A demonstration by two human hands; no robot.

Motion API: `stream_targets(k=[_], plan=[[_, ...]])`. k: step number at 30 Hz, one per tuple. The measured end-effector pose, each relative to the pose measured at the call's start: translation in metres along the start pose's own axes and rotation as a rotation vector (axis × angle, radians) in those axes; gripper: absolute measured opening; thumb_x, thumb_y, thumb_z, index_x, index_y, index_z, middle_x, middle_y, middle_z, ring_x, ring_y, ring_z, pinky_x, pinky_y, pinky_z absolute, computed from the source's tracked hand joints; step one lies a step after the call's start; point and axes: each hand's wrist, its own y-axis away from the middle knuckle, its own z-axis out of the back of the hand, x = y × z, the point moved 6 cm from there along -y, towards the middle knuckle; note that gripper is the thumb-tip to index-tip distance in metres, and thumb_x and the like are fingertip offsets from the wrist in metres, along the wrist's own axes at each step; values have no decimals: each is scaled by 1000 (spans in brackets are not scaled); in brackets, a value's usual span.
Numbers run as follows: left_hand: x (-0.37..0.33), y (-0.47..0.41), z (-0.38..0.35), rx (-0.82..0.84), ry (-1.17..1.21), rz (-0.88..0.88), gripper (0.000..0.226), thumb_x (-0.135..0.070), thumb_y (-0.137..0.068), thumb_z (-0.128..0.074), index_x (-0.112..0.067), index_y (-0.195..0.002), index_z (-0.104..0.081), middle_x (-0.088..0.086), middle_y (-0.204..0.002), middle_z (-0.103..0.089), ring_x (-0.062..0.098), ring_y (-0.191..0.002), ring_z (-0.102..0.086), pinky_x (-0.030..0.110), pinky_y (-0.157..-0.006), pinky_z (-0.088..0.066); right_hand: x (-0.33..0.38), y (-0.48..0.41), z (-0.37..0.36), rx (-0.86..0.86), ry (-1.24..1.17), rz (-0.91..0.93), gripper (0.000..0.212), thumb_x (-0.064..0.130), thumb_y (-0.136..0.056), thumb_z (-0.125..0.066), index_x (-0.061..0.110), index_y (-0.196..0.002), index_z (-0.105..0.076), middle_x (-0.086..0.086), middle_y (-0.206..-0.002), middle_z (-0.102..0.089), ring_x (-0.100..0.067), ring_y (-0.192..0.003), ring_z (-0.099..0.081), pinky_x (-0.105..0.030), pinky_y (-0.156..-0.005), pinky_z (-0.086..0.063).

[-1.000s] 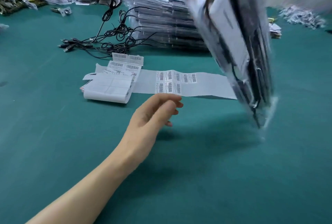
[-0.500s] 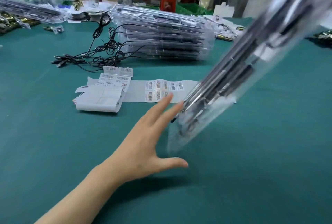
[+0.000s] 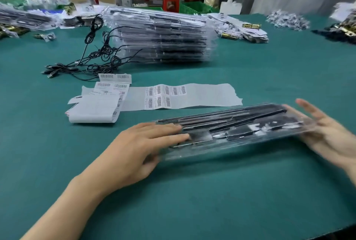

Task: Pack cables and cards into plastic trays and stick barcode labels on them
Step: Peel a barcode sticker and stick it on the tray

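Stack of packed plastic trays point(image 3: 240, 130), just on my side of the barcode label strip point(image 3: 192, 95), low over the table point(image 3: 212, 201). My left grip point(image 3: 140, 153) lies flat-fingered on one end; my right grip point(image 3: 327, 135), fingers spread, props the other. Neither clasps: I judge the slick trays may slide apart

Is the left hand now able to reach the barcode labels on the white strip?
Probably yes. The left hand rests on the left end of the trays, and the label strip lies just beyond it on the green mat, nothing between.
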Motion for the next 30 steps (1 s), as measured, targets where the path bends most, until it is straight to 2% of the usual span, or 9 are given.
stream_targets(k=[3, 5, 9, 13, 17, 20, 23, 27, 30], plan=[[7, 8, -1, 64, 60, 38, 61, -64, -84, -71, -46, -141, -57, -28, -146, -52, -5, -141, -42, 28, -117, -36, -14, 2, 8, -13, 23, -160, 65, -13, -77, -58, 24, -129, -69, -8, -149, -57, -22, -136, -56, -36, -101, -52], [12, 9, -2, 71, 42, 58, 66, -83, -81, -61, -47, -135, -61, -29, -136, -54, -5, -133, -45, 27, -113, -36, -7, -1, 6, 7, 102, -223, 71, -18, -75, -47, 16, -135, -64, -7, -147, -59, -22, -135, -57, -40, -104, -48], [20, 4, -4, 12, -44, 103, 49, -74, -91, -57, -44, -129, -66, -20, -123, -57, 7, -119, -52, 39, -100, -47, 5, -2, -26, 50, 432, -177, 60, -18, -84, -48, 24, -117, -75, 3, -135, -68, -16, -127, -63, -26, -94, -56], [23, 4, -13, 52, 13, 117, 49, -61, -99, -50, -49, -146, -49, -19, -158, -37, 8, -146, -35, 40, -120, -33, 3, 11, -85, 86, 904, -55, 32, 18, -98, -66, 44, -115, -72, 25, -143, -53, 14, -135, -42, -18, -107, -36], [33, 6, -18, 151, 63, 133, 44, -61, -103, -38, -62, -147, -37, -25, -167, -20, 1, -156, -11, 47, -127, -17, -7, 21, -134, 66, 1551, 83, 46, 48, -99, -53, 27, -140, -53, -3, -166, -29, -12, -157, -12, -39, -126, -16], [35, 5, -17, 176, 107, 142, 44, -62, -101, -39, -65, -145, -38, -27, -166, -19, -1, -156, -9, 46, -127, -14, -13, 10, -180, 186, 1582, 165, 69, 63, -97, -25, 30, -156, -33, 1, -172, -4, -14, -158, 9, -46, -129, -3], [34, 2, -15, 187, 157, 165, 45, -63, -98, -46, -65, -142, -44, -30, -165, -19, -2, -155, -9, 43, -127, -12, -27, -25, -223, 305, 1546, 196, 70, 65, -99, -19, 34, -162, -17, 3, -172, 6, -15, -157, 15, -45, -127, 4], [33, -4, -4, 142, 192, 222, 43, -66, -88, -57, -53, -128, -65, -30, -156, -39, -6, -150, -25, 39, -126, -23, -44, -86, -250, 346, 1582, 187, 58, 46, -109, -32, 25, -162, -23, -3, -172, -8, -20, -159, 6, -51, -128, -2], [34, -22, 15, 74, 178, 281, 37, -63, -89, -57, -46, -117, -74, -32, -138, -57, -10, -134, -47, 23, -113, -39, -50, -120, -244, 333, 1618, 119, 61, 48, -107, -38, 17, -159, -31, -7, -170, -18, -23, -159, 0, -55, -126, -7]])
